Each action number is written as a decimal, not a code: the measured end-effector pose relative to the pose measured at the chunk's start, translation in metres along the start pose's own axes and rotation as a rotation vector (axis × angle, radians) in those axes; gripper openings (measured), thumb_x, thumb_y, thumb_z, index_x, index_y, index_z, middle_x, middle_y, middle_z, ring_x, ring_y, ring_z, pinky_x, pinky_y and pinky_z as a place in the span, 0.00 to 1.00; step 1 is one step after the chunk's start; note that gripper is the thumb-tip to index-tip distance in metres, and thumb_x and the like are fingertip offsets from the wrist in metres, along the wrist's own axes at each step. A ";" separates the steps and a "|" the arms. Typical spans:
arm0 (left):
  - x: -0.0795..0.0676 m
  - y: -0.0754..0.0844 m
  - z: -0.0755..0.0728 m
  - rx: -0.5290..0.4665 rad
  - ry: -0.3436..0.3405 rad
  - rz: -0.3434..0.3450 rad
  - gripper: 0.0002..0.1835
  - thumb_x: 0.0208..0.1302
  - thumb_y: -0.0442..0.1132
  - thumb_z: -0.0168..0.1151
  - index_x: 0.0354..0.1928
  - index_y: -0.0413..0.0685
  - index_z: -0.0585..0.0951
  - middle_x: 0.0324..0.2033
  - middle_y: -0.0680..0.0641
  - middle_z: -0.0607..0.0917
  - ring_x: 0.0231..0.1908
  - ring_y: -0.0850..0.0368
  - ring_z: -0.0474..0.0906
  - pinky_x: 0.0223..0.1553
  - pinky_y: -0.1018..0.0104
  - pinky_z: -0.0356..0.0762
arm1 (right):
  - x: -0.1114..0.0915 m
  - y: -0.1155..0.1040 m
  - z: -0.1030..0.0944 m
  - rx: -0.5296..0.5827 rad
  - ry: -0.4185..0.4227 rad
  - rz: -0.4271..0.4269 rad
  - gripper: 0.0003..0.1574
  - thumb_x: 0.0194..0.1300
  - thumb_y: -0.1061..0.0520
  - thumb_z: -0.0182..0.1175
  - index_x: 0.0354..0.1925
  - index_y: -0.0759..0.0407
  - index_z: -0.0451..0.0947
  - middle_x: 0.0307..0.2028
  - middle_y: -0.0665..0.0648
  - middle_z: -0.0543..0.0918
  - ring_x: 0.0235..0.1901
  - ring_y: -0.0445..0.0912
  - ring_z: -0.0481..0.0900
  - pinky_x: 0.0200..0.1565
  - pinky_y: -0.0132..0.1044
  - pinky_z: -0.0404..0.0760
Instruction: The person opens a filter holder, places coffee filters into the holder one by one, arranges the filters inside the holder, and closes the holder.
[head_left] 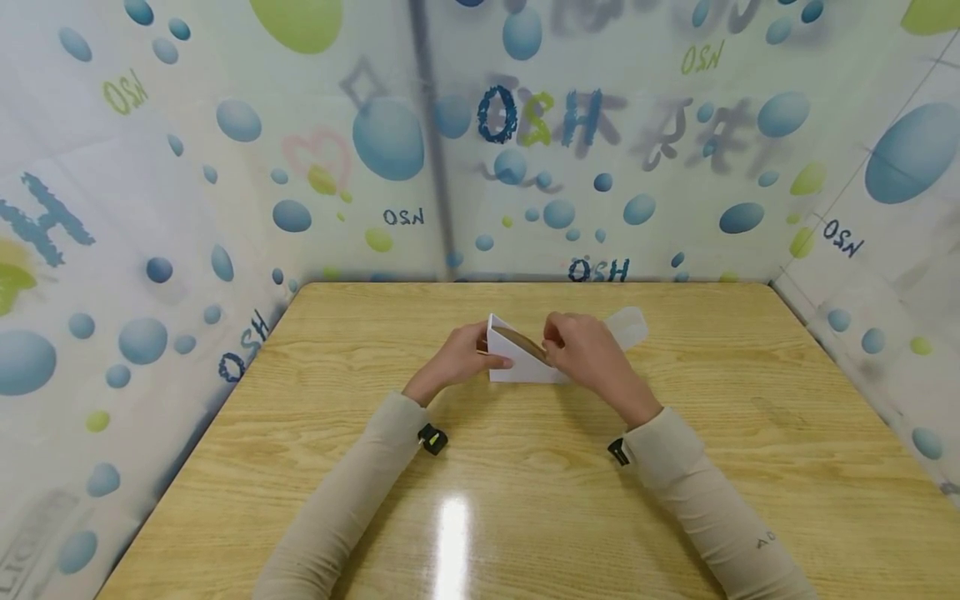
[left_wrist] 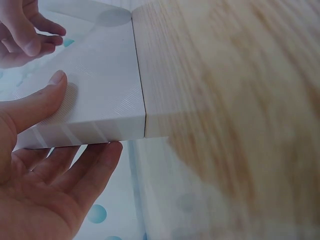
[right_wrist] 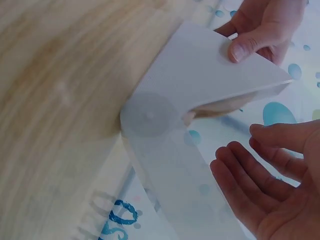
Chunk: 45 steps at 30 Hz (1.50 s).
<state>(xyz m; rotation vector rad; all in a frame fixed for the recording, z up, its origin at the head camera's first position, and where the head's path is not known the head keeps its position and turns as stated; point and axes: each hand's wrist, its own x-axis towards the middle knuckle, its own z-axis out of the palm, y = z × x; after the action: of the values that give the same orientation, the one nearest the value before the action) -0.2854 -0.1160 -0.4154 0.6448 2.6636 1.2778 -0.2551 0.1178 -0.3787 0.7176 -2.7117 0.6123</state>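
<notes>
A white wedge-shaped case (head_left: pixel 517 367) stands on its long edge on the table, its slanted side uncovered. Inside shows a brown, papery-looking edge (head_left: pixel 522 340). A translucent cover (right_wrist: pixel 180 170) swings out from a round corner joint. My left hand (head_left: pixel 465 354) grips the tall end, thumb on the near face and fingers behind; in the left wrist view the thumb lies flat on the white face (left_wrist: pixel 100 85). My right hand (head_left: pixel 588 350) is over the slanted side near the low end. In the right wrist view its fingers (right_wrist: pixel 255 185) are loosely bent beside the slot, holding nothing visible.
The wooden table (head_left: pixel 525 467) reaches a patterned curtain (head_left: pixel 637 167) at the back, with similar sheeting at both sides. A bright light reflection (head_left: pixel 452 542) lies on the near tabletop. Dark wrist devices (head_left: pixel 432 439) sit under the sleeves.
</notes>
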 end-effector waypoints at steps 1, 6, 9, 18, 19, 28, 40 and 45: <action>0.001 -0.001 0.000 0.001 0.000 -0.001 0.21 0.64 0.38 0.74 0.58 0.45 0.81 0.51 0.42 0.89 0.49 0.47 0.87 0.50 0.57 0.85 | 0.000 0.001 -0.002 0.003 0.001 -0.005 0.04 0.68 0.60 0.68 0.35 0.58 0.83 0.28 0.54 0.85 0.26 0.45 0.77 0.31 0.40 0.78; 0.003 -0.005 0.002 0.006 -0.004 -0.006 0.21 0.64 0.38 0.74 0.58 0.45 0.81 0.50 0.43 0.89 0.49 0.48 0.87 0.50 0.57 0.85 | -0.002 0.005 -0.012 0.017 -0.019 -0.007 0.03 0.69 0.59 0.67 0.37 0.58 0.83 0.32 0.54 0.87 0.30 0.45 0.83 0.36 0.42 0.83; 0.004 -0.006 0.002 0.010 -0.005 -0.002 0.21 0.64 0.38 0.74 0.57 0.45 0.81 0.50 0.43 0.88 0.49 0.48 0.87 0.49 0.57 0.85 | -0.002 0.007 -0.020 0.030 -0.030 0.002 0.04 0.70 0.58 0.66 0.39 0.58 0.83 0.34 0.55 0.88 0.33 0.47 0.84 0.37 0.44 0.84; 0.004 -0.004 0.001 0.019 -0.006 0.004 0.21 0.64 0.38 0.74 0.58 0.44 0.81 0.51 0.43 0.88 0.48 0.48 0.87 0.50 0.58 0.85 | -0.005 0.017 -0.044 0.064 -0.037 0.035 0.05 0.73 0.56 0.64 0.42 0.58 0.83 0.36 0.56 0.89 0.37 0.49 0.87 0.42 0.47 0.85; 0.004 -0.004 0.002 0.019 -0.006 0.002 0.21 0.64 0.38 0.74 0.58 0.44 0.81 0.51 0.43 0.88 0.48 0.48 0.87 0.50 0.58 0.85 | -0.005 0.019 -0.047 0.072 -0.038 0.043 0.06 0.73 0.56 0.63 0.43 0.58 0.83 0.36 0.56 0.89 0.38 0.50 0.87 0.43 0.48 0.85; 0.005 -0.005 0.002 0.014 -0.003 -0.014 0.22 0.64 0.38 0.74 0.58 0.46 0.81 0.51 0.44 0.88 0.49 0.48 0.87 0.50 0.57 0.85 | -0.011 0.036 -0.071 0.123 -0.009 0.072 0.09 0.74 0.56 0.63 0.46 0.60 0.82 0.41 0.60 0.88 0.43 0.53 0.87 0.49 0.52 0.87; 0.002 -0.003 0.001 0.018 -0.011 -0.025 0.21 0.65 0.39 0.73 0.59 0.46 0.81 0.52 0.43 0.88 0.50 0.47 0.87 0.50 0.57 0.85 | -0.023 0.056 -0.096 0.241 -0.027 0.147 0.18 0.74 0.48 0.64 0.53 0.59 0.81 0.51 0.63 0.85 0.52 0.56 0.83 0.56 0.57 0.83; 0.002 -0.004 0.001 0.023 -0.012 -0.017 0.21 0.65 0.39 0.73 0.59 0.45 0.80 0.52 0.43 0.88 0.50 0.47 0.87 0.51 0.57 0.85 | -0.027 0.065 -0.105 0.277 -0.084 0.187 0.27 0.73 0.44 0.64 0.60 0.60 0.78 0.58 0.64 0.82 0.59 0.59 0.79 0.59 0.59 0.80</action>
<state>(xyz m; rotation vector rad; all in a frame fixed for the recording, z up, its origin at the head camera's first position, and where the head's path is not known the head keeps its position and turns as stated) -0.2881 -0.1162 -0.4190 0.6289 2.6718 1.2362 -0.2509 0.2283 -0.3182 0.5641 -2.8235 1.0404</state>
